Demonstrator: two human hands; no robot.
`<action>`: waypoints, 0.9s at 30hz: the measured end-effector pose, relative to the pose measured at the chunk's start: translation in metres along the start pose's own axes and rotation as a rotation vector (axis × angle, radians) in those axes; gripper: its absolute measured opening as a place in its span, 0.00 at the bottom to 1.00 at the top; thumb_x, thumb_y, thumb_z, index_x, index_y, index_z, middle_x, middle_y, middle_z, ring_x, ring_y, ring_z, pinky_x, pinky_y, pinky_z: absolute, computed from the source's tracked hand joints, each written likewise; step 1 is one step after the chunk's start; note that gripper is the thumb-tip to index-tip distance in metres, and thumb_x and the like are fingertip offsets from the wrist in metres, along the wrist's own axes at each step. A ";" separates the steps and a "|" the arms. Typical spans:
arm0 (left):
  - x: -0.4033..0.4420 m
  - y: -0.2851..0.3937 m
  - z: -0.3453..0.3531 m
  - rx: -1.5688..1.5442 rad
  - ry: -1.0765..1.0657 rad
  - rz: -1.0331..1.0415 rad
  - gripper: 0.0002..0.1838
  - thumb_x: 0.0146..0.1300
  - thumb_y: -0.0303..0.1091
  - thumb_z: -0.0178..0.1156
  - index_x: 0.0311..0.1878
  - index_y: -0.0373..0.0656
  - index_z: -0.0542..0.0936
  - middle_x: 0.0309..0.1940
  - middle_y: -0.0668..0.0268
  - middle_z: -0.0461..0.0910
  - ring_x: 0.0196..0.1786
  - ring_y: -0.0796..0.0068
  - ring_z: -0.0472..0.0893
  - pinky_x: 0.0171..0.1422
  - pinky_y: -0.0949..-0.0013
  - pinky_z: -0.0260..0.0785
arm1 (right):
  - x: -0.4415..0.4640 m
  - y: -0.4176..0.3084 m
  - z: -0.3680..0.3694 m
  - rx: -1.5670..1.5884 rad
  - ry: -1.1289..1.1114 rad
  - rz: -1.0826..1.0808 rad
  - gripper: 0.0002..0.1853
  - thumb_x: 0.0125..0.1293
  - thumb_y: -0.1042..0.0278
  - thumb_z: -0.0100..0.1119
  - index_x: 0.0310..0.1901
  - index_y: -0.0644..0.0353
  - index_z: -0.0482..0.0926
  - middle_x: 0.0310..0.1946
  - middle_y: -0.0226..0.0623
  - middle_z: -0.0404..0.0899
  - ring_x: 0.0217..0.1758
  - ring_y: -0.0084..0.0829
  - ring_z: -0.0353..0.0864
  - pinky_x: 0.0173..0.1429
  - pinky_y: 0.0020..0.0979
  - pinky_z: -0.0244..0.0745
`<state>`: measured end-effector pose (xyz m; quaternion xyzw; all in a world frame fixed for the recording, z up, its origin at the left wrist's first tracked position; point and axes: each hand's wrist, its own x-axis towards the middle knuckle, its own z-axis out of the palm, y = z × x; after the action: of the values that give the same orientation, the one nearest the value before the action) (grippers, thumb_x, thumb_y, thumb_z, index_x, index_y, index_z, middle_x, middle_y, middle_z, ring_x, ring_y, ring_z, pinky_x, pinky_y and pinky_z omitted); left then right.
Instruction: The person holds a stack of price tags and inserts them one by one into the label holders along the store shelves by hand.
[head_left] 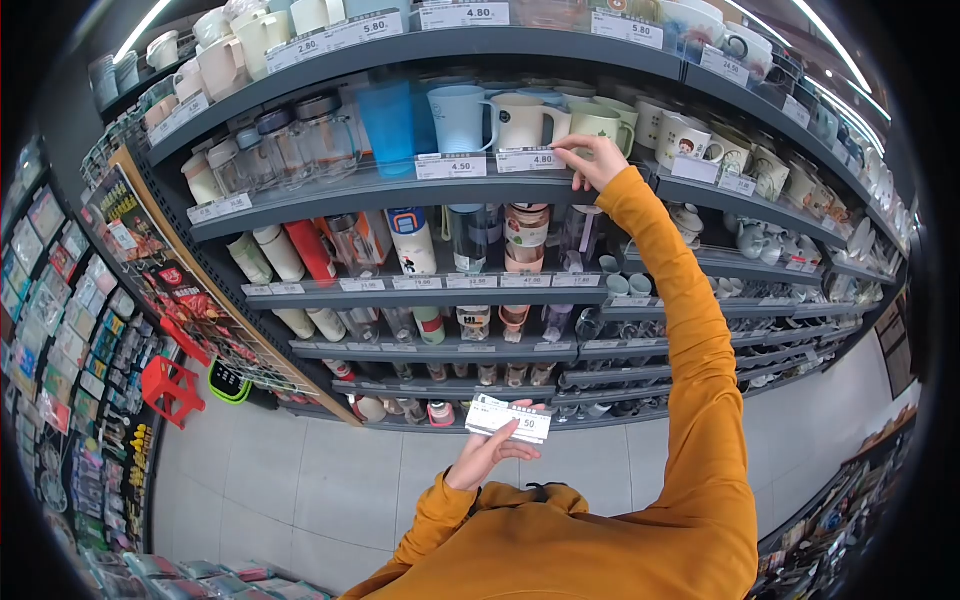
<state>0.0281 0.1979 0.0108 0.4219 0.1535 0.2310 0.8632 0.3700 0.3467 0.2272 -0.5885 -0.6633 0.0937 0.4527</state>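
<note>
My left hand [487, 455] is low in front of my body, its thumb pressed on a small stack of white price tags [490, 417]; the top one ends in "50". My right arm reaches up to the shelf edge. There the fingers of my right hand [595, 160] pinch the right end of a price tag [522, 160] reading 4.80, which sits along the edge strip. Directly above that tag stand a cream mug [520, 122] and a green mug [597, 123]. Left of it is another shelf tag [450, 166] marked 4.50, below a light blue mug [460, 118].
A blue tumbler [386, 125] and glass jars [325, 135] share the mug shelf [400, 192]. Lower shelves carry bottles [410, 240] and cups. A red stool [172, 392] and a green-rimmed basket [229, 382] stand on the tiled floor [330, 470] at left.
</note>
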 end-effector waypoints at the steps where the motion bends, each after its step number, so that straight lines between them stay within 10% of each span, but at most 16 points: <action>1: -0.001 0.002 0.004 -0.006 0.018 0.011 0.22 0.74 0.36 0.44 0.67 0.35 0.61 0.61 0.53 0.71 0.39 0.68 0.83 0.44 0.69 0.77 | 0.000 -0.002 0.001 -0.020 0.003 -0.016 0.12 0.69 0.65 0.56 0.50 0.59 0.80 0.41 0.37 0.82 0.17 0.21 0.78 0.21 0.21 0.71; 8: -0.002 -0.007 0.008 0.053 0.187 0.072 0.14 0.72 0.36 0.52 0.49 0.31 0.73 0.32 0.57 0.80 0.28 0.67 0.83 0.33 0.69 0.76 | -0.023 -0.010 0.012 -0.216 0.149 -0.188 0.12 0.67 0.66 0.57 0.51 0.55 0.81 0.43 0.35 0.80 0.22 0.21 0.77 0.28 0.22 0.72; 19: 0.007 -0.007 0.029 0.135 0.295 0.230 0.13 0.71 0.34 0.52 0.50 0.34 0.72 0.35 0.58 0.80 0.24 0.69 0.79 0.28 0.70 0.72 | -0.282 -0.045 0.092 0.608 0.014 0.308 0.09 0.70 0.70 0.52 0.38 0.68 0.78 0.29 0.32 0.78 0.31 0.19 0.75 0.39 0.22 0.72; 27: 0.012 -0.014 0.102 0.143 0.245 0.261 0.11 0.71 0.32 0.52 0.47 0.31 0.74 0.33 0.59 0.80 0.22 0.69 0.79 0.27 0.70 0.72 | -0.336 -0.068 0.050 0.560 0.119 0.308 0.06 0.61 0.73 0.65 0.36 0.64 0.78 0.32 0.31 0.81 0.34 0.17 0.79 0.41 0.20 0.72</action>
<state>0.0885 0.1300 0.0599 0.4673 0.2173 0.3793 0.7685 0.2521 0.0568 0.0786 -0.5391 -0.4873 0.3054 0.6153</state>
